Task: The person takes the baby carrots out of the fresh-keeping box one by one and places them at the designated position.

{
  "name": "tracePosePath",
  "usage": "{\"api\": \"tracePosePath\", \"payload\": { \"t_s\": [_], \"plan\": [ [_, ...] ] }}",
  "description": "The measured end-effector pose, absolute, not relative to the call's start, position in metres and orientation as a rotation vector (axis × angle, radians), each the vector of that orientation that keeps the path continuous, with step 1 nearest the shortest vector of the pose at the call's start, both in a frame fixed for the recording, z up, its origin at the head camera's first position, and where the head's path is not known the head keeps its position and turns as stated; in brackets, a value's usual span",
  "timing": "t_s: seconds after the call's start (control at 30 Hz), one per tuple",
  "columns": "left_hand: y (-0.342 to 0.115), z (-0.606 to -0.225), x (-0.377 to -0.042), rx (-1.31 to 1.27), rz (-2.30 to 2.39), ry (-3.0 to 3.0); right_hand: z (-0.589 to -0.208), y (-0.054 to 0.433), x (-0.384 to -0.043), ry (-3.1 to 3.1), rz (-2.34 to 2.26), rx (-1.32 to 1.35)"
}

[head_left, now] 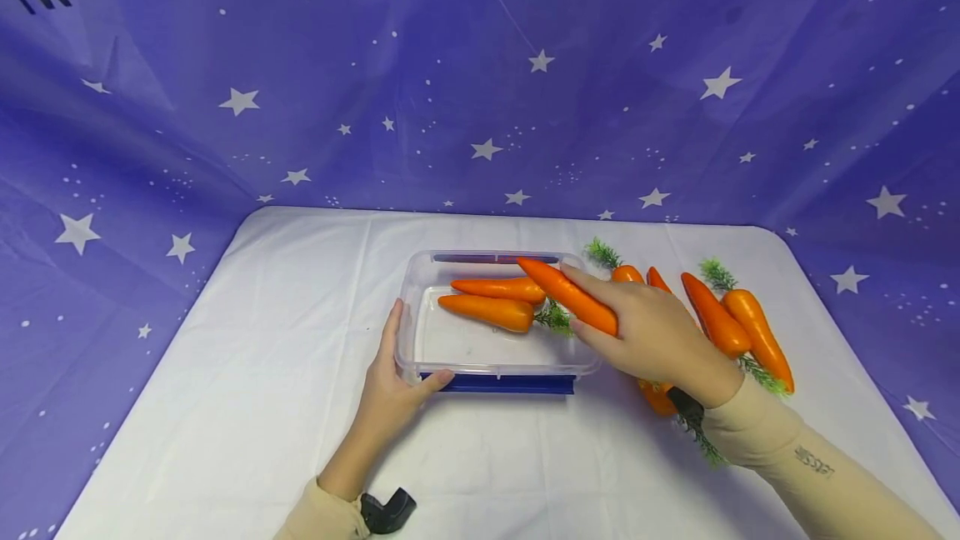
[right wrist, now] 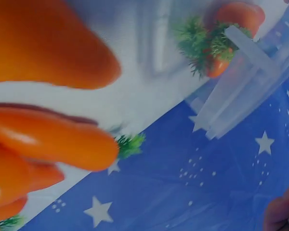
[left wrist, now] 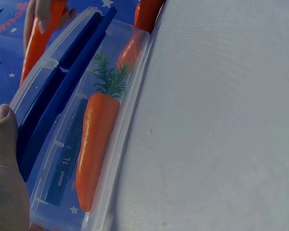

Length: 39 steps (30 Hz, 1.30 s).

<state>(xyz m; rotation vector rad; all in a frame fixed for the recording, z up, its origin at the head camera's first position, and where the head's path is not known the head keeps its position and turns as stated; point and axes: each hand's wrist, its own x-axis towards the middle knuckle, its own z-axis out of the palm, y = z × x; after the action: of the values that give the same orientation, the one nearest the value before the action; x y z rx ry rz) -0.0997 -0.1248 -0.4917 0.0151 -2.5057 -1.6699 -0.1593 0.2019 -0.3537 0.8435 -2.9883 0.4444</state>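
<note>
A clear plastic box point(head_left: 457, 357) with blue clips stands on the table, with two carrots point(head_left: 487, 312) lying inside. My left hand point(head_left: 390, 386) grips its left end, fingers along the side wall and thumb at the front corner. In the left wrist view, one carrot point(left wrist: 97, 149) shows through the front wall. Over the box's right rim, my right hand point(head_left: 652, 332) holds another carrot point(head_left: 570, 294) between thumb and fingers, its tip pointing to the back left. The palm hides that carrot's top end.
Several more carrots point(head_left: 757, 332) with green tops lie to the right of the box, some partly under my right forearm. White cloth point(head_left: 300, 307) covers the table. A purple curtain with stars point(head_left: 420, 107) hangs behind and at the sides.
</note>
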Motion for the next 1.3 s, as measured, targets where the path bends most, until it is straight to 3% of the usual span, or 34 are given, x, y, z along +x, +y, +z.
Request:
{"api": "tracePosePath", "payload": {
  "t_s": [0.53,0.93,1.3],
  "plan": [
    [-0.125,-0.49,-0.099,0.019,-1.681,-2.5,-0.38,0.272,-0.118,-3.103,0.438,0.334],
    [-0.124,-0.49,-0.1,0.016,-1.69,-2.501,-0.401,0.319,-0.089,-3.27,0.452,0.179],
    [-0.125,-0.492,-0.1,0.027,-1.685,-2.501,-0.418,0.331,-0.083,-3.459,0.358,0.132]
  ]
}}
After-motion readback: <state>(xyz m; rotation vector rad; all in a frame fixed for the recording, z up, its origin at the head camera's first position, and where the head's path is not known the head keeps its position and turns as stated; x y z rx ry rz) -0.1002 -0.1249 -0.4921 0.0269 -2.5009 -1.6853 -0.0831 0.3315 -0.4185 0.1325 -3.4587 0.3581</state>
